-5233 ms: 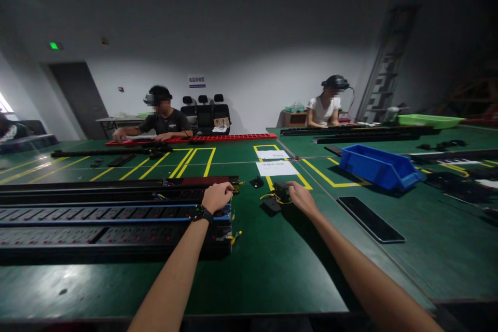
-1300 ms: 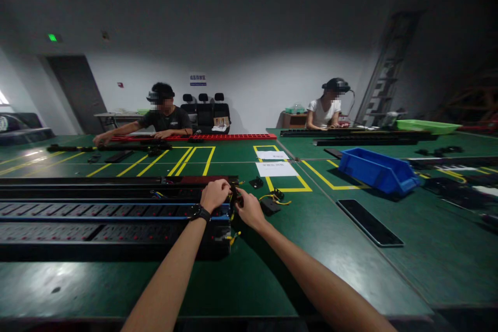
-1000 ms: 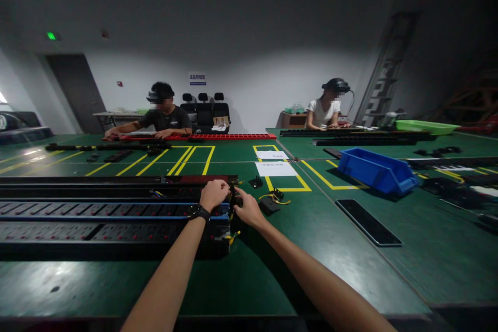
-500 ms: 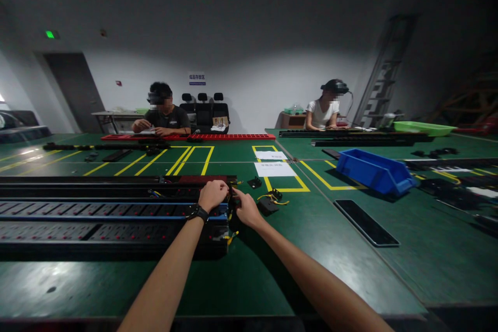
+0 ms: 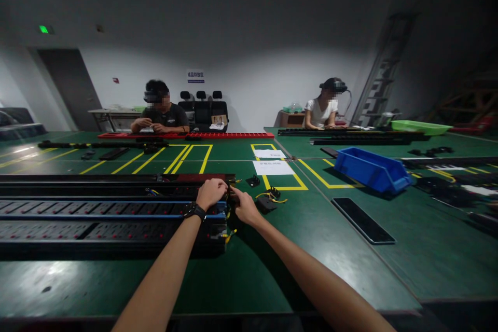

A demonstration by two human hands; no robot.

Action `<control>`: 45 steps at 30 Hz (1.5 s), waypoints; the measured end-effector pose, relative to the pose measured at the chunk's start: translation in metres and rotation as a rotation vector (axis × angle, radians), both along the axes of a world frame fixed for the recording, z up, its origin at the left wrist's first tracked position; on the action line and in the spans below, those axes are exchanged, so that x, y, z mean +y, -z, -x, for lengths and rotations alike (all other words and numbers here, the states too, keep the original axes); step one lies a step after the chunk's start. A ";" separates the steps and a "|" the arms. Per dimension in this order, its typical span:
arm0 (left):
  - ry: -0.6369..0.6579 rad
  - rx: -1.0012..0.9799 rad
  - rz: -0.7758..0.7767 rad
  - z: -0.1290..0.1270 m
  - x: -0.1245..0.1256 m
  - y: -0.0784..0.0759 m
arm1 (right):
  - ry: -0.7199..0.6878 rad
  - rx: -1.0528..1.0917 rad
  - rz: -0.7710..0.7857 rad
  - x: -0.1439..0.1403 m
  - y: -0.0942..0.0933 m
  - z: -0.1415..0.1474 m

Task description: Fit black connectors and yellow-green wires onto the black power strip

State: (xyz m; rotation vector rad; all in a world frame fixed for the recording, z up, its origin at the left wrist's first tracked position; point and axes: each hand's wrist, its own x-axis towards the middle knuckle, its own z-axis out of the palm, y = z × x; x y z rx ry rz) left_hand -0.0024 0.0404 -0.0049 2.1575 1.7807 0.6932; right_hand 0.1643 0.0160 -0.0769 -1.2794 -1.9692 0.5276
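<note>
Long black power strips (image 5: pixel 128 230) with rows of sockets lie side by side on the left of the green table; one has blue edges. At their right ends, my left hand (image 5: pixel 211 193), with a black watch on its wrist, has its fingers bent together over a strip end. My right hand (image 5: pixel 245 206) meets it from the right, its index finger stretched toward the left fingertips and the others curled. A small dark part seems to be between the hands, too hidden to name. Yellow wires (image 5: pixel 230 236) stick out of the nearest strip's end.
Right of my hands lie a black end piece with yellow wires (image 5: pixel 267 202) and a small black bracket (image 5: pixel 253 180). Farther right are a phone (image 5: pixel 363 220) and a blue bin (image 5: pixel 371 170). Paper sheets (image 5: pixel 273 167) lie ahead. Two people sit across the table behind a red rail (image 5: pixel 233 136).
The whole view has shifted slightly left and up. Both hands stay at the strip end with almost the same finger pose.
</note>
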 end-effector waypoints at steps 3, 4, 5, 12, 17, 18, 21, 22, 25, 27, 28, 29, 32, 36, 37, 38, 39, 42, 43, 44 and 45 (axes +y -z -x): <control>-0.010 0.008 -0.005 0.001 0.000 0.001 | 0.033 -0.001 -0.012 -0.001 -0.002 0.001; -0.012 0.012 -0.011 0.001 0.000 0.001 | 0.063 -0.008 -0.017 -0.001 -0.004 0.000; -0.012 0.014 -0.017 0.001 -0.001 0.001 | 0.102 -0.019 -0.022 -0.001 -0.007 -0.002; -0.013 -0.001 -0.003 0.001 -0.003 -0.005 | 0.439 -0.204 -0.116 0.004 -0.041 -0.064; -0.019 0.013 0.014 0.001 -0.004 -0.008 | 0.521 -0.415 0.037 0.008 -0.050 -0.123; -0.020 0.014 0.016 0.000 -0.004 -0.008 | 0.493 -0.436 0.072 0.008 -0.050 -0.131; -0.015 0.011 0.027 0.001 -0.004 -0.008 | 0.325 -0.446 0.135 0.010 -0.051 -0.147; -0.013 0.012 0.031 0.001 -0.003 -0.008 | 0.250 -0.435 0.148 0.010 -0.051 -0.149; -0.011 0.015 0.030 0.001 -0.003 -0.008 | 0.083 -0.401 0.168 0.010 -0.053 -0.150; -0.011 0.021 0.027 0.000 -0.004 -0.009 | 0.060 -0.402 0.162 0.009 -0.054 -0.146; -0.011 0.023 0.027 0.000 -0.005 -0.010 | 0.065 -0.406 0.157 0.008 -0.054 -0.145; -0.011 0.023 0.028 0.000 -0.006 -0.011 | 0.072 -0.408 0.153 0.007 -0.054 -0.143; -0.014 0.017 0.029 -0.001 -0.009 -0.013 | 0.098 -0.407 0.147 0.005 -0.053 -0.139; -0.012 0.019 0.018 -0.001 -0.008 -0.011 | 0.119 -0.429 0.137 0.005 -0.052 -0.138; -0.011 0.019 0.016 -0.001 -0.007 -0.010 | 0.125 -0.428 0.132 0.005 -0.051 -0.138; -0.010 0.019 0.015 0.000 -0.007 -0.010 | 0.131 -0.423 0.130 0.005 -0.051 -0.138; -0.008 0.018 0.012 0.000 -0.006 -0.009 | 0.135 -0.414 0.130 0.006 -0.050 -0.138; -0.008 0.017 0.008 0.001 -0.004 -0.007 | 0.127 -0.391 0.137 0.007 -0.049 -0.138; -0.007 0.016 0.007 0.001 -0.004 -0.006 | 0.120 -0.385 0.138 0.007 -0.049 -0.138; -0.006 0.015 0.007 0.001 -0.004 -0.006 | 0.109 -0.377 0.137 0.008 -0.050 -0.139; -0.005 0.014 0.006 0.001 -0.004 -0.006 | 0.095 -0.362 0.135 0.009 -0.050 -0.140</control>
